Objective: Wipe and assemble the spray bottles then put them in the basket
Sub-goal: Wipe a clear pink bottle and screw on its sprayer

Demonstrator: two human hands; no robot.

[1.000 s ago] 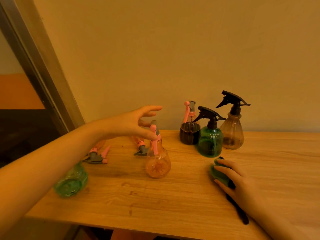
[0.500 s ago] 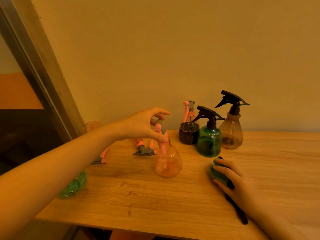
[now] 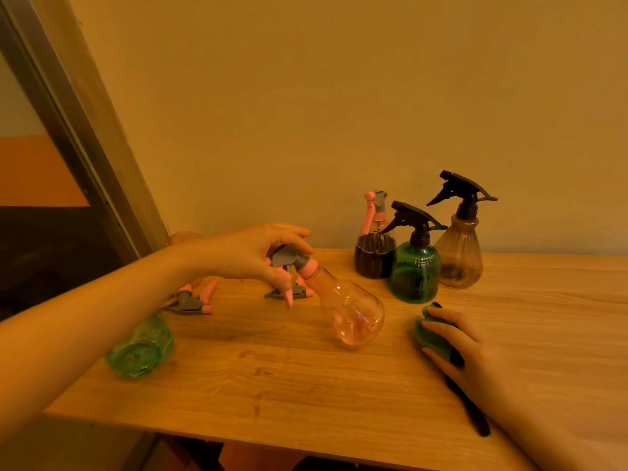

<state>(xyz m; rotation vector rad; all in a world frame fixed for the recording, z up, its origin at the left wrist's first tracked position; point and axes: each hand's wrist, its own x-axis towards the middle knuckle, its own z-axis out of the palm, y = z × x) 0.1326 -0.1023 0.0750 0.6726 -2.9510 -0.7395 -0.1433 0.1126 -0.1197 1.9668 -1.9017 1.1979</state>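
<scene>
Gripping sprayer head: left hand (image 3: 253, 254) | pink bottle (image 3: 350, 309) tilted, base lower-right, label unreadable | right hand (image 3: 475, 348) flat on green cloth (image 3: 433, 334)

A plain indoor room, perhaps a home: a wooden table (image 3: 339, 385) against a bare painted wall (image 3: 339, 96), a metal-framed window (image 3: 85, 137) left of the table
</scene>
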